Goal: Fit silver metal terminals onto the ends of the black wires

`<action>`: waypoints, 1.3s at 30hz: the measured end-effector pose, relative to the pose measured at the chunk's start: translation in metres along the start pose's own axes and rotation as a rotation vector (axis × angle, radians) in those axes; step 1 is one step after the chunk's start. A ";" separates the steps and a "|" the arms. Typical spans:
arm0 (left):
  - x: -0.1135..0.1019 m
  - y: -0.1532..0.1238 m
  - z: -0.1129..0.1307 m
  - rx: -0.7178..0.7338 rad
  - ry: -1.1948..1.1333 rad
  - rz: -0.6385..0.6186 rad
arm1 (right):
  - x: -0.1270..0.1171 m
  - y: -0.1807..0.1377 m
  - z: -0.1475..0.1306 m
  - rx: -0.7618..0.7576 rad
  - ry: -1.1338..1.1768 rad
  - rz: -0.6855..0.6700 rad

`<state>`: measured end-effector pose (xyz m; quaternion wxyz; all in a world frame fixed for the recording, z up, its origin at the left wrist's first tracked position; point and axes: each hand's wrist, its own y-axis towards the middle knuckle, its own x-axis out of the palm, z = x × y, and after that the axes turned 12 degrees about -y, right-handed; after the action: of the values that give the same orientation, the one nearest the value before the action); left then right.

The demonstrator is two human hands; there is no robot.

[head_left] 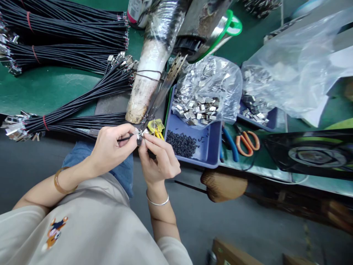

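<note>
Black cable (124, 138), long axis crosswise, end pointing right, between 2 hands (113, 147) (161, 156)

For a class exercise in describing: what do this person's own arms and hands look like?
The sleeves are short and pale beige. The left hand is ungloved, with a broad amber-brown bangle above its wrist; the right hand is ungloved too, with a thin silver bangle.

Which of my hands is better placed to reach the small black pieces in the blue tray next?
Probably your right hand: it is beside the blue tray, nearer those black pieces. Your left hand is farther away, holding a black cable. Both are busy near the cable's end, though.
</note>
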<state>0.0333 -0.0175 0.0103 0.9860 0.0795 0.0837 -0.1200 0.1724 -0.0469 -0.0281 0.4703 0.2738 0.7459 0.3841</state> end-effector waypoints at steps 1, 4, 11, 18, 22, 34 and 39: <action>0.000 0.000 0.000 -0.005 0.000 -0.005 | 0.000 -0.001 0.000 0.009 0.011 -0.002; 0.000 -0.001 -0.001 -0.018 0.010 0.006 | 0.000 -0.003 0.001 0.005 0.023 -0.005; 0.000 -0.001 -0.001 -0.011 0.010 -0.011 | -0.001 -0.001 0.000 0.027 0.024 -0.012; -0.001 -0.001 -0.002 0.031 0.018 -0.021 | 0.000 0.000 -0.001 0.062 0.090 -0.017; 0.000 -0.001 -0.002 0.018 0.038 -0.005 | 0.000 -0.002 0.000 0.039 0.052 -0.003; -0.001 0.000 0.001 0.019 -0.012 0.003 | -0.001 -0.003 0.001 -0.027 0.021 0.046; 0.000 0.001 0.001 -0.014 0.010 0.000 | 0.000 -0.007 0.005 -0.051 -0.010 0.018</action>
<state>0.0337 -0.0168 0.0114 0.9861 0.0734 0.0895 -0.1191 0.1765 -0.0495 -0.0351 0.4773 0.2705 0.7309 0.4060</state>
